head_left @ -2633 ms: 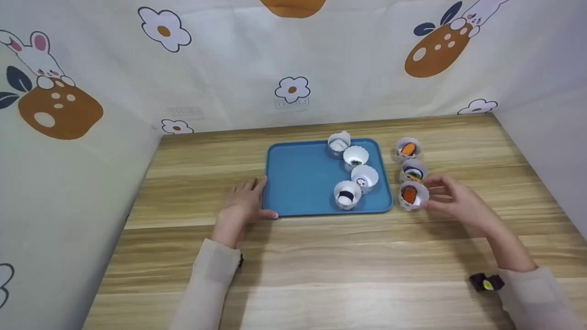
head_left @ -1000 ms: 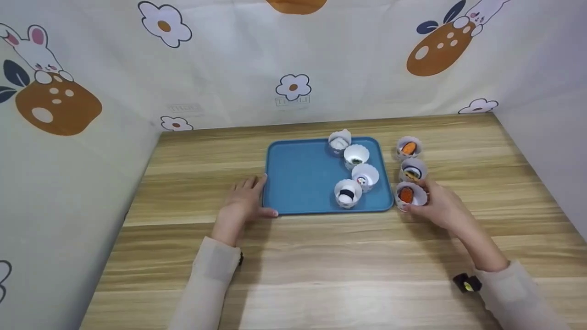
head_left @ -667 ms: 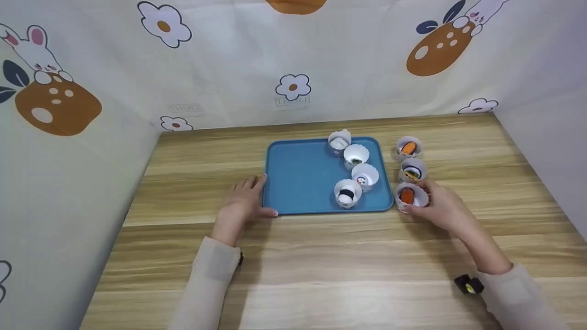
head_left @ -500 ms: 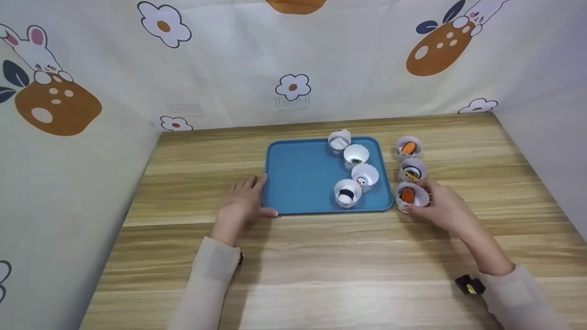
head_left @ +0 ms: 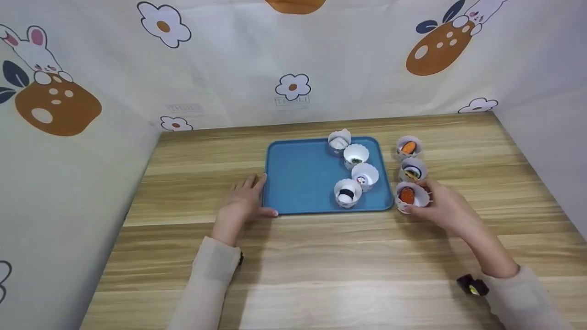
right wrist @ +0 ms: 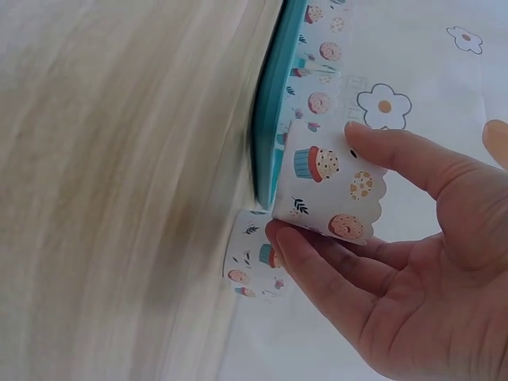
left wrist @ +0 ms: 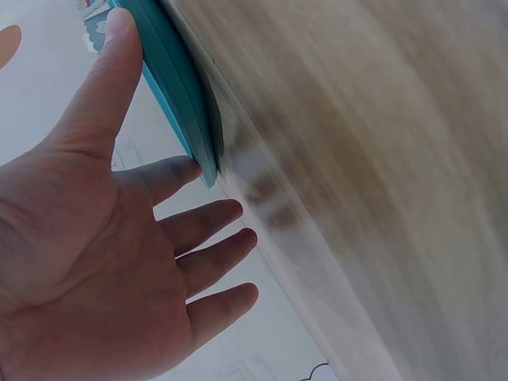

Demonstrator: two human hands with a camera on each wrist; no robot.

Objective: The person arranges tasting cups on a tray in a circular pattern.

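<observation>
In the head view my right hand (head_left: 445, 208) pinches the nearest paper baking cup (head_left: 419, 197), thumb on the near side and fingers on the far side. A red roe sushi piece (head_left: 406, 195) lies in this cup, right beside the tray's near right corner. The right wrist view shows the cup's cupcake-printed wall (right wrist: 325, 178) between thumb and fingers; whether it is lifted I cannot tell. My left hand (head_left: 243, 201) rests at the near left corner of the blue tray (head_left: 298, 174), its thumb (left wrist: 119, 32) and index fingertip touching the rim, the other fingers extended.
Behind the held cup stand a cup with a yellow-topped sushi piece (head_left: 412, 170) and a cup with an orange one (head_left: 408, 147). Several cups, one holding a black-banded white piece (head_left: 346, 195), occupy the tray's right side. A patterned cloth (head_left: 229, 82) hangs behind the wooden table (head_left: 312, 270).
My right hand has come leftward round the nearest cup and holds it, and that cup has shifted slightly left towards the tray. Over the last second little differs. My left hand stays put.
</observation>
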